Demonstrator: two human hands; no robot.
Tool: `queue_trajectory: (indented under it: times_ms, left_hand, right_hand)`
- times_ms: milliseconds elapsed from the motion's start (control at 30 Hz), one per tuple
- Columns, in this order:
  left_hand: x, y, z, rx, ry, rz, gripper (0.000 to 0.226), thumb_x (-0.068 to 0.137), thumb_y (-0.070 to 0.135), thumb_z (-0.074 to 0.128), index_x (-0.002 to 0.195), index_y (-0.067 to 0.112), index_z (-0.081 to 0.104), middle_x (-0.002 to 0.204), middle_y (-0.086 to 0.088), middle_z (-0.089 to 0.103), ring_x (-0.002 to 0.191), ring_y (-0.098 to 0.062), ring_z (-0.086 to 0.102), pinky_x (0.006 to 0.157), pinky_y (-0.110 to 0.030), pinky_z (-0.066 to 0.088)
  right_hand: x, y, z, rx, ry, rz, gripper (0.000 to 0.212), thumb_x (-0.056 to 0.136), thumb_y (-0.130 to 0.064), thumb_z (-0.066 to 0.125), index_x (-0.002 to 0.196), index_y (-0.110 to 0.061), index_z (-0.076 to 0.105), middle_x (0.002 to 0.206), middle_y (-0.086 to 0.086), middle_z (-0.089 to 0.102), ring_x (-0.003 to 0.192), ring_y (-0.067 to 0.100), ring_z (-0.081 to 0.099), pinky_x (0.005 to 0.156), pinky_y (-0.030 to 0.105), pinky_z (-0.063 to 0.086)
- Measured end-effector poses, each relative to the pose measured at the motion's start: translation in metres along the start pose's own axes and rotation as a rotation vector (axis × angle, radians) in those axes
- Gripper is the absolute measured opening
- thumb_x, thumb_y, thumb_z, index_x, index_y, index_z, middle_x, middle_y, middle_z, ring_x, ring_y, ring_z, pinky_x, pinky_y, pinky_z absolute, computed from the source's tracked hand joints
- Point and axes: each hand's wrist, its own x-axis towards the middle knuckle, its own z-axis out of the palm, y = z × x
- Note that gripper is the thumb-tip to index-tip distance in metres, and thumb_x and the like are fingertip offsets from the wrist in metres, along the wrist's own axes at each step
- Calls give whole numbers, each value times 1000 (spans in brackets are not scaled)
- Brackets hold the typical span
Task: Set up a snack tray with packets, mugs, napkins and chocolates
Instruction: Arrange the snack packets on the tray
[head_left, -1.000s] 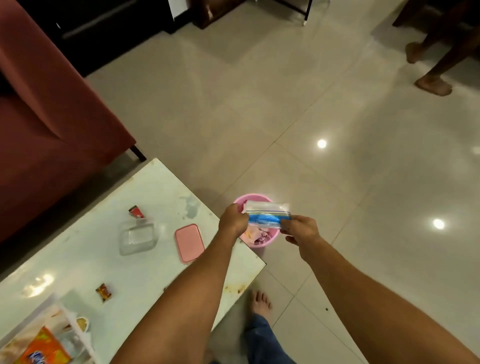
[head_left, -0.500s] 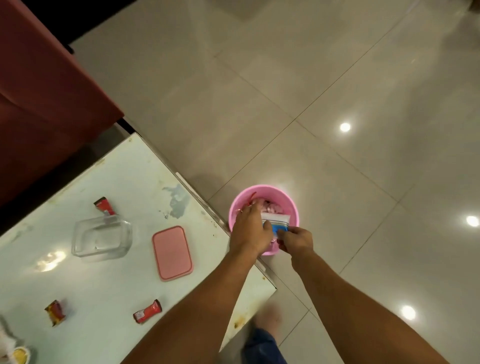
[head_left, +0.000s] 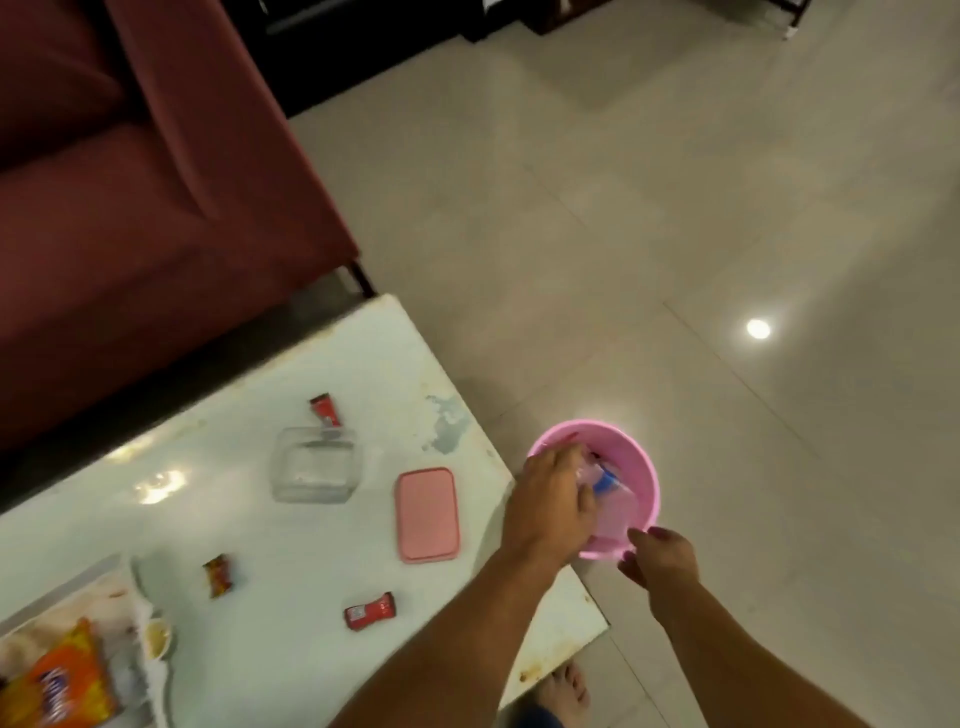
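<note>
While left hand pushes the zip bag into pink bin off table's corner, fingers clamped on it, let go low; right hand fingers loosely apart, empty.

I see open tiled floor to the right of and beyond the pink bin, so anything can approach it freely from that side. On the near-left the bin stands just beside the corner of the surface, and my left hand fills that half of its mouth, while my right hand crowds its near rim. The surface has bare stretches between a pink lid, a clear glass container and three small wrappers, one touching the container's far side, two nearer me. The tray blocks the near-left corner. The red sofa walls off the far-left edge.
</note>
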Motion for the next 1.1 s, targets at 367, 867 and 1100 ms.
queue_trajectory:
  times_ms: [367, 867, 1100]
  left_hand:
    - [-110, -45, -227, -60, 265, -247, 44, 98, 26, 52, 142, 23, 51, 136, -3, 61, 126, -26, 53, 104, -40, 47]
    - [-411, -327, -434, -192, 522, -707, 36, 100, 22, 50, 134, 18, 59, 128, -7, 69, 115, -27, 64, 95, -37, 53]
    - [-427, -394, -345, -111, 220, -663, 48, 95, 33, 54, 143, 23, 48, 141, -5, 53, 129, -28, 49, 99, -40, 49]
  right_hand:
    - [-311, -67, 118, -468, -161, -990, 25, 96, -5, 54, 110, -9, 74, 97, 14, 77, 87, 36, 69, 77, 35, 50]
    - [-612, 61, 327, -741, -509, -1039, 20, 98, -20, 56, 98, -12, 74, 91, 6, 76, 88, 28, 72, 84, 38, 58]
    - [-532, 132, 334, -1064, -381, -765, 27, 94, -18, 60, 117, -13, 73, 118, 10, 73, 112, 30, 65, 85, 28, 46]
